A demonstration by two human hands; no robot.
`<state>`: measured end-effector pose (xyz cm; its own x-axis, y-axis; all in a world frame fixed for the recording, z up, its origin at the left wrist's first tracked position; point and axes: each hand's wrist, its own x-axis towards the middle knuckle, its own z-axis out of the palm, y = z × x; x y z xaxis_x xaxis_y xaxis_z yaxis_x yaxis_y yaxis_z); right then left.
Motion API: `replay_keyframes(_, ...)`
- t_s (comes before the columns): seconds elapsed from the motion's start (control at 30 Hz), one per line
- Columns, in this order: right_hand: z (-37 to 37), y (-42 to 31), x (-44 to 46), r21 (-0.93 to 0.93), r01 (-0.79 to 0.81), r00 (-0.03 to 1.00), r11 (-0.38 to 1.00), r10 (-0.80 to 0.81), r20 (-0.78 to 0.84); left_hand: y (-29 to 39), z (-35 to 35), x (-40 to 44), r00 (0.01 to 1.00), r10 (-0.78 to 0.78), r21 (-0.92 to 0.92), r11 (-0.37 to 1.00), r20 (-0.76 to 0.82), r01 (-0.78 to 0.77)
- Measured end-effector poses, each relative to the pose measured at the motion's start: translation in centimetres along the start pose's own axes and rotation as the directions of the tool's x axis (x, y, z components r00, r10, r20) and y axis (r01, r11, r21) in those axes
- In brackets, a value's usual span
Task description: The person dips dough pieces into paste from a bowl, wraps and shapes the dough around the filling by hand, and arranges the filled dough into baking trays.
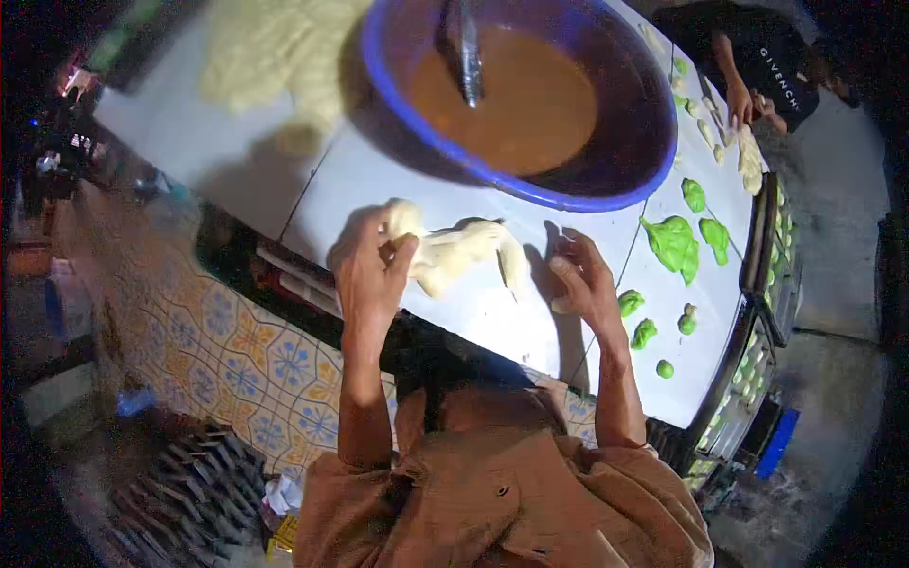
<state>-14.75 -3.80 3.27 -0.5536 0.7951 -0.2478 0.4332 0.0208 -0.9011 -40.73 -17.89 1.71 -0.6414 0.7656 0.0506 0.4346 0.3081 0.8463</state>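
A stretched, uneven strip of pale dough lies on the white tiled table in front of me. My left hand grips the thick left end of this strip, thumb and fingers closed round it. To the right of the strip, and apart from it, is my right hand with its fingers curled. A small pale bit that looks like dough shows at the palm side of that hand, partly hidden by it. Several green dough pieces lie on the tiles to the right of my right hand.
A large blue basin of brown liquid, with a dark shiny utensil in it, stands beyond the strip. A big pale dough mass lies at far left. A co-worker handles dough at far right, near trays of pieces.
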Motion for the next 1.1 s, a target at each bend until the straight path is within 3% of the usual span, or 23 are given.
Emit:
replay_keyframes(0.07,0.3,-0.7,-1.1,-0.168,0.004,1.0,0.986,0.0,0.024,2.2,-1.0,-0.4,0.951,-0.308,0.125,0.946,0.043,0.3)
replay_keyframes(0.1,0.5,0.0,-1.3,-0.272,0.122,0.993,0.955,-0.119,0.028,2.1,-0.8,-0.5,0.973,-0.227,0.184,0.955,-0.044,0.232)
replay_keyframes(0.13,1.5,-2.6,-1.8,-0.4,0.035,0.998,0.916,-0.049,-0.025,1.4,-0.7,-0.6,0.982,-0.139,0.247,0.955,-0.125,0.166)
replay_keyframes(0.17,2.3,-2.0,-1.5,-0.433,0.206,0.969,0.878,-0.244,-0.034,1.1,-0.6,-0.6,0.979,-0.043,0.313,0.944,-0.199,0.105)
replay_keyframes(0.2,2.9,-1.3,-1.2,-0.469,0.367,0.902,0.803,-0.431,-0.032,1.8,-0.4,-0.6,0.987,0.049,0.333,0.943,-0.151,0.004)
replay_keyframes(0.23,3.7,-2.2,-1.1,-0.552,0.328,0.915,0.767,-0.403,-0.016,2.9,-0.1,-0.7,0.985,0.14,0.349,0.932,-0.101,-0.096)
replay_keyframes(0.27,4.2,-1.9,-0.4,-0.583,0.427,0.856,0.691,-0.517,0.014,4.1,0.4,-0.8,0.972,0.229,0.36,0.912,-0.05,-0.196)
replay_keyframes(0.3,4.5,-0.5,0.3,-0.58,0.433,0.854,0.691,-0.52,0.018,5.4,1.4,-0.8,0.937,0.34,0.478,0.812,0.08,-0.335)
replay_keyframes(0.33,4.8,0.3,0.8,-0.576,0.438,0.852,0.69,-0.523,0.022,7.0,2.3,-1.2,0.927,0.325,0.427,0.823,0.186,-0.374)
replay_keyframes(0.4,4.1,0.6,1.3,-0.486,0.437,0.86,0.757,-0.51,-0.019,6.8,5.2,-1.2,0.874,0.37,0.374,0.798,0.315,-0.472)
replay_keyframes(0.43,3.0,-2.1,0.6,-0.092,0.137,0.99,0.986,-0.139,-0.017,6.4,6.5,-1.1,0.881,0.35,0.369,0.811,0.317,-0.455)
replay_keyframes(0.53,1.9,-1.4,1.1,0.524,-0.07,0.995,0.849,0.097,-0.024,5.3,7.9,-0.8,0.888,0.339,0.299,0.852,0.311,-0.431)
replay_keyframes(0.63,0.7,-3.5,0.6,0.522,-0.164,0.986,0.837,0.131,0.1,6.4,7.5,-1.0,0.886,0.377,0.283,0.848,0.27,-0.448)
replay_keyframes(0.67,1.1,-6.4,0.1,0.467,-0.148,0.989,0.872,0.116,0.097,6.7,7.0,-1.1,0.885,0.377,0.298,0.842,0.271,-0.45)
replay_keyframes(0.73,2.5,-1.7,0.8,0.322,0.035,0.995,0.946,-0.063,0.079,6.4,7.4,-1.8,0.879,0.351,0.329,0.829,0.323,-0.452)
replay_keyframes(0.77,2.8,-1.2,0.7,0.375,0.022,0.993,0.927,-0.064,0.1,6.1,7.4,-2.4,0.894,0.309,0.302,0.862,0.324,-0.407)
replay_keyframes(0.8,3.0,-0.7,0.6,0.427,0.008,0.991,0.904,-0.065,0.121,6.4,7.3,-2.7,0.906,0.293,0.277,0.883,0.306,-0.38)
replay_keyframes(0.83,3.2,-0.2,0.5,0.477,-0.01,0.988,0.879,-0.066,0.142,7.3,6.4,-3.3,0.876,0.421,0.319,0.818,0.235,-0.478)
replay_keyframes(0.87,2.8,-1.1,-0.3,0.386,-0.017,0.992,0.922,-0.032,0.12,7.3,7.2,-3.1,0.911,0.31,0.356,0.847,0.272,-0.395)
replay_keyframes(0.97,2.1,-1.3,-1.4,0.4,-0.038,0.996,0.916,0.004,0.085,7.8,6.9,-4.6,0.898,0.43,0.378,0.82,0.089,-0.43)
replay_keyframes(1.0,2.2,-1.0,-1.4,0.19,0.098,0.995,0.977,-0.099,-0.004,7.1,8.0,-5.0,0.887,0.459,0.366,0.82,0.037,-0.44)
replay_keyframes(1.07,2.1,-2.6,-2.4,0.184,0.062,0.997,0.981,-0.068,0.024,6.9,8.3,-5.7,0.894,0.44,0.277,0.851,0.086,-0.445)
replay_keyframes(1.1,1.8,-2.3,-2.3,0.236,0.035,0.996,0.971,-0.053,0.069,6.1,8.9,-5.9,0.846,0.511,0.425,0.739,0.153,-0.523)
